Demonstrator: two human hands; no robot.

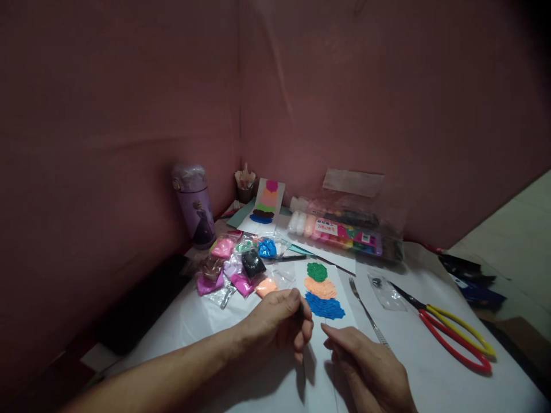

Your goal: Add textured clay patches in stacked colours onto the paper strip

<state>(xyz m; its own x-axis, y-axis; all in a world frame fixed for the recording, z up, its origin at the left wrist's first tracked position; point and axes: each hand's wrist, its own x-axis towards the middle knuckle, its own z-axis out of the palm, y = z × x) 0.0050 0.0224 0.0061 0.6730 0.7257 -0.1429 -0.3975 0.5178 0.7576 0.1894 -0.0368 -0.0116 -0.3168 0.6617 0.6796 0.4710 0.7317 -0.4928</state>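
1. The dark lump (300, 311) sits in my left hand (279, 315), between thumb and curled fingers; a light pinch should serve best (squashing seems the risk).
2. My right hand (368, 364), nearby, has thumb and forefinger close together; whether they hold anything, I can't tell.
3. Just beyond both lies the blue patch (325, 306).

Small dark lump (300, 311), in left hand (282, 321)
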